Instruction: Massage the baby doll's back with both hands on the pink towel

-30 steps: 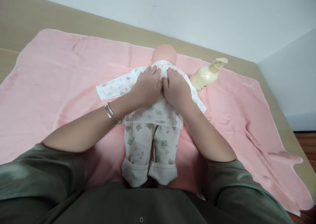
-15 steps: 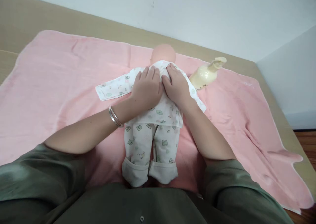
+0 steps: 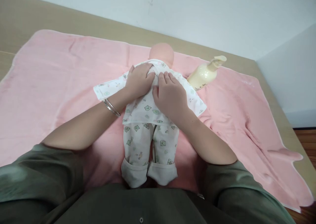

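A baby doll lies stretched out, its bald head [image 3: 161,53] at the far end and no face showing. It wears a white top [image 3: 148,110] and white trousers [image 3: 161,141], both printed with small green animals. My left hand [image 3: 140,80] rests on the upper part of the top, its fingertips near the neckline. Beside it, my right hand [image 3: 171,94] lies flat with fingers stretched out, a little lower on the cloth. Both hands are open and touch the top without gripping it. The trouser cuffs are folded up, and the doll's hands are not visible.
A pink blanket [image 3: 81,56] is spread under the doll over a wooden table [image 3: 98,28]. To the right of the doll's head, a cream pump bottle [image 3: 203,75] lies tilted on the blanket. A white wall [image 3: 209,16] rises behind the table.
My right hand has slid down the top toward me, while my left hand has shifted slightly up and to the left. The doll and bottle stay in nearly the same place.
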Available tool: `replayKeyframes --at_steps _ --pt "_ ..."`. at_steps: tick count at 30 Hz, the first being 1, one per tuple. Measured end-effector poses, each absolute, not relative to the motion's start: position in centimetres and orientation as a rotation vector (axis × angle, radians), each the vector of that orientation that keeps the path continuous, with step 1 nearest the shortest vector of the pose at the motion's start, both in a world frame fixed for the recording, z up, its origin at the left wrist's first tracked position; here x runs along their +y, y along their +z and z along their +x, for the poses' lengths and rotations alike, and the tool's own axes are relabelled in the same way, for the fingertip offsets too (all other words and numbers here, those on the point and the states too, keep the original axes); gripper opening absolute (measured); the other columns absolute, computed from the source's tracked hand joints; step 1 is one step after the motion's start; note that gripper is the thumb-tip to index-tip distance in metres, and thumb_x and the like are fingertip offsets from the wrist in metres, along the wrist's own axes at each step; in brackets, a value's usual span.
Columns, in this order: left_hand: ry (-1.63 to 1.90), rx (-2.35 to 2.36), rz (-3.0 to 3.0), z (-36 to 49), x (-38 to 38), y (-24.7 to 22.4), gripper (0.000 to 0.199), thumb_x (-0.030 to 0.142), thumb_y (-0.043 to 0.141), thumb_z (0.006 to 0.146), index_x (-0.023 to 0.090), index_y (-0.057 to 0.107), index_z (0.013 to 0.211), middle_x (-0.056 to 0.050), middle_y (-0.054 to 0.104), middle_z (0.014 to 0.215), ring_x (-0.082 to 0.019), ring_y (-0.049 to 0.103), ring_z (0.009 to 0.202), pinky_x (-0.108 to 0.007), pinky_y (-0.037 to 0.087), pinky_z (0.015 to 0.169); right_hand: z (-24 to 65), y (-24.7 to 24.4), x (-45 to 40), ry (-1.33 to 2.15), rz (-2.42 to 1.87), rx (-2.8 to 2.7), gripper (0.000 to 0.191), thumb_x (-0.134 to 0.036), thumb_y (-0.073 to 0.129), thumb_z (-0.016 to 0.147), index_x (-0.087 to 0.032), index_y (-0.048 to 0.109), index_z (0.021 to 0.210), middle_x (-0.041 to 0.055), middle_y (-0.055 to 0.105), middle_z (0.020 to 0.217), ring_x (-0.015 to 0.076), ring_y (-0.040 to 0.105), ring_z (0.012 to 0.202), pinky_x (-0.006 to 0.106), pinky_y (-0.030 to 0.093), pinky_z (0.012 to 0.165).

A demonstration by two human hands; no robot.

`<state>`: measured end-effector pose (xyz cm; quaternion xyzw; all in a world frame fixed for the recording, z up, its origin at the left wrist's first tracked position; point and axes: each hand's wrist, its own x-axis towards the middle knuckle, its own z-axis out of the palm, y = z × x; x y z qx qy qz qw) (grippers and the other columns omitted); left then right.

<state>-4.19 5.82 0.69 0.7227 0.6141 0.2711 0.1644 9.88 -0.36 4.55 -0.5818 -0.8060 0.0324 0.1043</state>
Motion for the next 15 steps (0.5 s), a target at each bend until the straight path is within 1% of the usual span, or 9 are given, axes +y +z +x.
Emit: replayKeyframes --at_steps 2,4,7,9,11,13,15 --pt "0.795 1.779 2.087 -3.8 5.1 0.6 0.055 0.033 0.029 0.101 0.025 0.06 0.146 -0.008 0.061 0.155 -0.029 0.053 0.148 -0.058 0.031 0.134 10.1 4.6 0.2 0.147 -1.707 -2.389 0.061 -0.023 0.039 0.105 0.002 0.042 0.16 0.0229 0.044 0.167 0.0358 0.037 0.161 0.053 0.033 0.136" --pt "0.82 1.81 2.14 -3.1 3.7 0.6 0.055 0.033 0.029 0.103 0.021 0.058 0.147 -0.01 0.06 0.157 -0.031 0.051 0.15 -0.056 0.033 0.133 10.6 4.6 1.6 0.234 -1.749 -2.377 0.062 -0.023 0.037 0.106 0.003 0.037 0.162 0.023 0.038 0.17 0.0345 0.031 0.164 0.051 0.028 0.138" --pt "0.797 1.795 2.237 -2.0 1.5 1.0 0.057 0.034 0.032 0.104 0.014 0.051 0.154 -0.015 0.049 0.165 -0.035 0.041 0.158 -0.06 0.027 0.135 11.5 4.5 3.8 0.348 -1.834 -2.322 0.066 -0.028 0.033 0.109 0.007 0.028 0.164 0.0244 0.03 0.173 0.0344 0.024 0.166 0.048 0.02 0.14" --pt "0.766 1.745 2.271 -1.6 0.7 1.3 0.06 0.033 0.035 0.102 0.011 0.047 0.157 -0.016 0.043 0.169 -0.037 0.036 0.161 -0.061 0.023 0.136 11.9 4.3 4.7 0.379 -1.841 -2.293 0.067 -0.031 0.032 0.11 0.007 0.026 0.165 0.023 0.029 0.174 0.0334 0.023 0.166 0.046 0.018 0.141" --pt "0.755 1.697 2.252 -1.7 0.9 1.5 0.063 0.031 0.039 0.099 0.011 0.045 0.158 -0.015 0.041 0.171 -0.036 0.033 0.162 -0.058 0.023 0.137 11.9 4.1 4.8 0.367 -1.837 -2.283 0.067 -0.031 0.032 0.11 0.007 0.026 0.165 0.0222 0.028 0.174 0.0326 0.023 0.166 0.045 0.018 0.141" --pt "0.753 1.67 2.2 -2.2 2.0 1.3 0.065 0.029 0.04 0.096 0.011 0.046 0.158 -0.014 0.042 0.171 -0.034 0.032 0.163 -0.056 0.023 0.137 11.6 4.0 4.3 0.323 -1.843 -2.291 0.066 -0.029 0.032 0.109 0.007 0.027 0.164 0.0235 0.03 0.174 0.0334 0.025 0.166 0.046 0.019 0.14" --pt "0.77 1.662 2.145 -2.9 3.5 1.1 0.065 0.027 0.038 0.094 0.009 0.05 0.155 -0.015 0.048 0.167 -0.033 0.038 0.16 -0.053 0.027 0.136 11.1 4.1 3.1 0.271 -1.847 -2.309 0.066 -0.028 0.032 0.109 0.008 0.029 0.163 0.0258 0.032 0.172 0.0351 0.027 0.165 0.048 0.02 0.14"
